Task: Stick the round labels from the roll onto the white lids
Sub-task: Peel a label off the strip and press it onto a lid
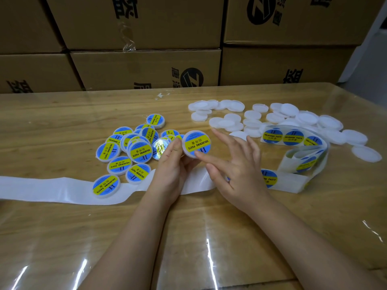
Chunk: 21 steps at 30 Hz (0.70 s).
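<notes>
My left hand (172, 164) holds a white lid (196, 144) tilted up above the table; a blue and yellow round label covers its face. My right hand (236, 164) is spread flat, and its thumb presses the lower edge of that label. Several labelled lids (134, 147) lie in a pile to the left of my hands. Several plain white lids (272, 118) are scattered at the back right. The loose label roll (301, 151) lies right of my right hand, with blue and yellow labels on it. Its empty white backing strip (52, 191) runs left under my hands.
The work surface is a wooden table (188, 237) under clear plastic film. Stacked cardboard boxes (146, 68) form a wall along the far edge. One plain lid (366, 153) lies apart at the far right.
</notes>
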Available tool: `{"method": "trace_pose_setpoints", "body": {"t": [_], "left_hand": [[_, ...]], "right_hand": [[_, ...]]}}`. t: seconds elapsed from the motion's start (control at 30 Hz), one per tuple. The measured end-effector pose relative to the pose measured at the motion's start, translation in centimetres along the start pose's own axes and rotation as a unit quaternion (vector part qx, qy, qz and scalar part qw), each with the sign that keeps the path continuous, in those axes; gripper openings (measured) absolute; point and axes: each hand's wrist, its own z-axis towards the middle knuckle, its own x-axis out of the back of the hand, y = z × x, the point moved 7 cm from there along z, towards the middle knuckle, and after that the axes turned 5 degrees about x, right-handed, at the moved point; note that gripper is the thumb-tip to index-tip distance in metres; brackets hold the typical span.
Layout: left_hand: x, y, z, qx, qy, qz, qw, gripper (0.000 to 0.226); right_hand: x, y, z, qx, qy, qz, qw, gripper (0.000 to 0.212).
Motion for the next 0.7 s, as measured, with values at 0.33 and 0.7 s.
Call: {"method": "trace_pose_setpoints", "body": {"t": [0.33, 0.7], "left_hand": [[0.1, 0.1, -0.1, 0.022, 0.018, -0.024, 0.999, 0.035], [-0.3, -0.2, -0.3, 0.044, 0.004, -0.013, 0.999, 0.041]], "right_hand": [[0.8, 1.8, 0.0, -0.057, 0.059, -0.021, 0.996, 0.035], [1.2, 1.3, -0.1, -0.017, 0.089, -0.064, 0.994, 0.033]]}}
